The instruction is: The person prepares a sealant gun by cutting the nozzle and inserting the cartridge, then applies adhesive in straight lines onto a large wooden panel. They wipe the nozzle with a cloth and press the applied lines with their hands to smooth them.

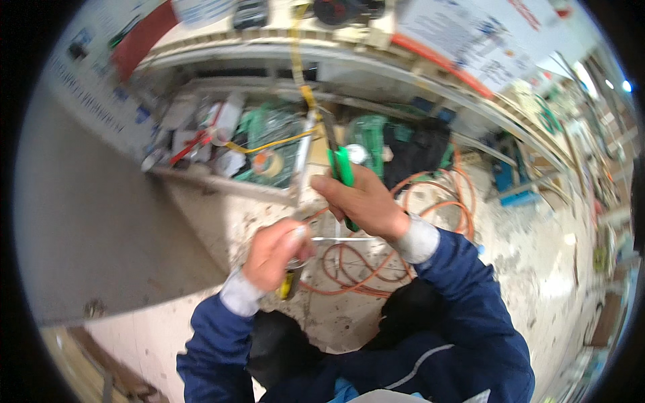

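Note:
My right hand (366, 201) is closed around a green-handled tool (345, 168). Its long, dark, narrow end points up and away, toward the drawer; blur hides its exact kind. Lower and to the left, my left hand (272, 252) is closed, with a thin shiny metal rod (339, 239) sticking out to the right from its fingers. A yellow and black piece (287, 285) shows just below that hand; I cannot tell whether it belongs to the rod.
Ahead, a pulled-out drawer (222, 185) holds tape, green plastic and loose items. A yellow cord (295, 64) hangs from the bench into it. An orange hose (356, 290) lies coiled on the floor. A grey panel (114, 228) stands at the left, a blue object (514, 181) at the right.

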Available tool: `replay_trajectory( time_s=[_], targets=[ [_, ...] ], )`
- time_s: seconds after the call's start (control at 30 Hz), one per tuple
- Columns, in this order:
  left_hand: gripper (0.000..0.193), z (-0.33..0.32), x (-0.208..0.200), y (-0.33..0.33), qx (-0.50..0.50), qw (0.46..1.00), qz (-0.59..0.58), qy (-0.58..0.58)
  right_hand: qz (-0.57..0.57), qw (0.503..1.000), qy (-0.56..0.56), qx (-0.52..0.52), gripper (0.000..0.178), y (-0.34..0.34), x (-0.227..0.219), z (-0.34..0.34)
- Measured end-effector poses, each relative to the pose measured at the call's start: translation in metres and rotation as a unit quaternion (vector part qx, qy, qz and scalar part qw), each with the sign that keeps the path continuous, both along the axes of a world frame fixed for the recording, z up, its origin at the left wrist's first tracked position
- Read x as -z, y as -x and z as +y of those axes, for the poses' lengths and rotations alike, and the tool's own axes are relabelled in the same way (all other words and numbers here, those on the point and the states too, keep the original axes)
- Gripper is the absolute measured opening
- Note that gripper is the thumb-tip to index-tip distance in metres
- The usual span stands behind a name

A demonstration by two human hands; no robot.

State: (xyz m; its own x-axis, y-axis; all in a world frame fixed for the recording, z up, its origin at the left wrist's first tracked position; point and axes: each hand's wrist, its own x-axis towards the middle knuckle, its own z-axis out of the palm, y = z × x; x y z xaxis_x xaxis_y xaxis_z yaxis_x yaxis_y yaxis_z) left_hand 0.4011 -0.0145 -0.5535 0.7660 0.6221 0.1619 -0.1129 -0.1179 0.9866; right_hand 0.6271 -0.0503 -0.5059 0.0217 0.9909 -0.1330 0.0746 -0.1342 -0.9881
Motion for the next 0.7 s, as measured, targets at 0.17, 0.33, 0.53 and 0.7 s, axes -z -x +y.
replay_trajectory(
  time_s=[0.17,0.33,0.53,0.7],
  targets=[
    [0.048,-0.002,0.002,0.003,-0.041,0.998,-0.041,0.005,0.027,0.986,-0.102,0.126,0.048,-0.074,0.015,-0.031],
    [0.052,0.001,0.005,0.007,-0.044,0.999,-0.028,0.007,-0.094,0.890,-0.106,0.432,0.034,-0.127,0.042,-0.109],
    [0.056,-0.003,0.007,0.001,-0.024,1.000,-0.007,0.003,-0.019,0.853,-0.074,0.516,0.038,-0.157,0.057,-0.159],
    [0.056,-0.006,0.002,-0.004,-0.027,0.999,-0.031,-0.019,0.011,0.850,-0.143,0.507,0.029,-0.177,0.040,-0.148]
  ],
)
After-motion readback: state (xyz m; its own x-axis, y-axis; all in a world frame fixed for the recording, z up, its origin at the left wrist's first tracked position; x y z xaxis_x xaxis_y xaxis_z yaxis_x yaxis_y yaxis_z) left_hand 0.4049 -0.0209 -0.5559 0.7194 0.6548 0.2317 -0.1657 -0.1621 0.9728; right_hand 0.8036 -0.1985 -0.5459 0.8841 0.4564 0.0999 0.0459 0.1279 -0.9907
